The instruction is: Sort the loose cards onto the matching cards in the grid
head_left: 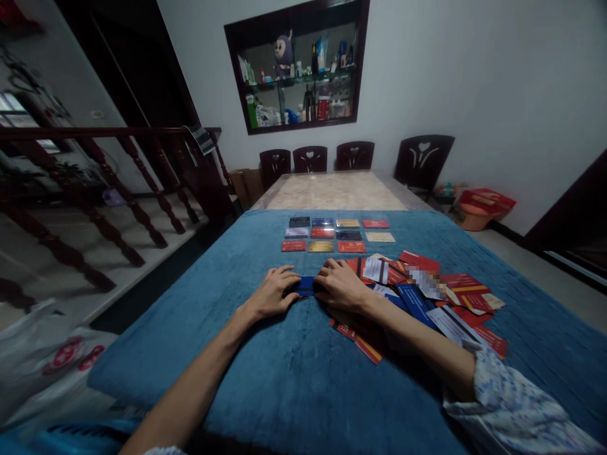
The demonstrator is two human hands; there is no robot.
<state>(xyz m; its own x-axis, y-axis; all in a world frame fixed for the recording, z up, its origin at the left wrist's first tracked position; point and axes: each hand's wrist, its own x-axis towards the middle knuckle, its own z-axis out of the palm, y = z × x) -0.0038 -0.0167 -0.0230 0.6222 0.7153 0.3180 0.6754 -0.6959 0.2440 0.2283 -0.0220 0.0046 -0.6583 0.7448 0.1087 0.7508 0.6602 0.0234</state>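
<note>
A dark blue card or card sleeve (306, 286) lies between my two hands, low over the blue cloth. My left hand (277, 291) grips its left end, thumb near the close edge and fingers on the far side. Curled over its right end is my right hand (339, 284), which hides that part. Past my hands, cards lie in neat rows, among them a gold card (321, 246), a red card (293, 246) and a cream card (380, 237). A loose pile of red, blue and white paper card sleeves (417, 303) spreads beside and under my right forearm.
Blue cloth (190, 335) covers the near table; the bare marbled tabletop (327, 189) shows beyond. Dark wooden chairs (424, 158) stand around the far end. White plastic bags (52, 360) sit at the left, below a wooden railing (109, 133). A red-topped bin (478, 208) is at right.
</note>
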